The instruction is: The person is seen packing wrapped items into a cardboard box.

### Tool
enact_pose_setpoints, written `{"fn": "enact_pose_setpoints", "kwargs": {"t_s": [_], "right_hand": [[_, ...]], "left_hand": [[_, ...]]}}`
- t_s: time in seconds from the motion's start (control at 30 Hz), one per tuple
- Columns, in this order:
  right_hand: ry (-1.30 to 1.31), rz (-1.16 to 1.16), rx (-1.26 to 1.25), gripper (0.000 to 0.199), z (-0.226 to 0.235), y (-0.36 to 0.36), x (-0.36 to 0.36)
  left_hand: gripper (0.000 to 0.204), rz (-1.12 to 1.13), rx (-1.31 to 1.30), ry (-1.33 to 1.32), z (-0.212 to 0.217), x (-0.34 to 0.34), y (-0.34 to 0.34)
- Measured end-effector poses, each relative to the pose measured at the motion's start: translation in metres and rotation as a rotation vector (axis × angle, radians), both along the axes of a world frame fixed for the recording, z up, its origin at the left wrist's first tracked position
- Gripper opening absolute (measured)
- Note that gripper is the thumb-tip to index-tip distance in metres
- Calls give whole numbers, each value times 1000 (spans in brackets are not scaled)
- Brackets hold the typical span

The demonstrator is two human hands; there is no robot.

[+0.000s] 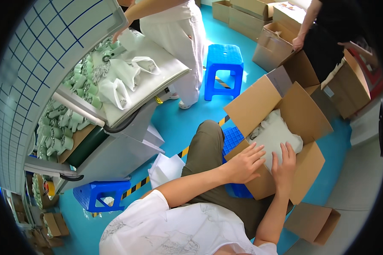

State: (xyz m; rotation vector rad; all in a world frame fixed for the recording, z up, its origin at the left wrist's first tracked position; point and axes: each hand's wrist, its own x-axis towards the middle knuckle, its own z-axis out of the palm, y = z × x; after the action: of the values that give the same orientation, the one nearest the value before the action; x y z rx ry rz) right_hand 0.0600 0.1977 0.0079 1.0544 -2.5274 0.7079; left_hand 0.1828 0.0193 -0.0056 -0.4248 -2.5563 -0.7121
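Observation:
An open cardboard box [308, 168] stands before me with its flaps spread outward. Inside it lies a white packed bag [273, 138], its top crumpled toward the far side. My left hand [246, 163] is over the box's near left edge, fingers stretched toward the bag. Beside it my right hand [284, 165] has its fingers apart at the bag's near side. Both hands are empty; whether the fingertips press on the bag or hover just above it, I cannot tell. Anything beneath the bag is hidden.
A blue crate [232, 139] sits by the box. Left, a worktable [168, 70] bears white bags [115, 91] and pale green parts [66, 123]. Blue stools [224, 70] stand nearby. Two other people work at the far side, among more cartons [276, 44]. A small carton [314, 223] lies right.

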Motion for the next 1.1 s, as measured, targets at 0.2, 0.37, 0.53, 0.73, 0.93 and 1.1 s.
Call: {"fn": "enact_pose_setpoints", "kwargs": {"t_s": [0.2,0.37,0.53,0.73,0.93,1.1], "right_hand": [[-287,-13,-290,20,-13,4,26],[-209,-56,-408,10,-31,19,23],[-248,25,-404,6,-29,-6,13],[-169,24,-460,6,-23,5,16],[-171,-6,-427,4,-33,16,20],[-63,31,-467,7,-18,7,26]], "left_hand": [[12,499,-108,386,61,53,-92],[29,1631,-262,396,130,113,-309],[89,1528,-326,-383,104,189,-418],[68,1653,-59,-555,75,229,-476],[46,1519,770,79,81,211,-364],[49,1279,819,439,78,230,-250]]}}
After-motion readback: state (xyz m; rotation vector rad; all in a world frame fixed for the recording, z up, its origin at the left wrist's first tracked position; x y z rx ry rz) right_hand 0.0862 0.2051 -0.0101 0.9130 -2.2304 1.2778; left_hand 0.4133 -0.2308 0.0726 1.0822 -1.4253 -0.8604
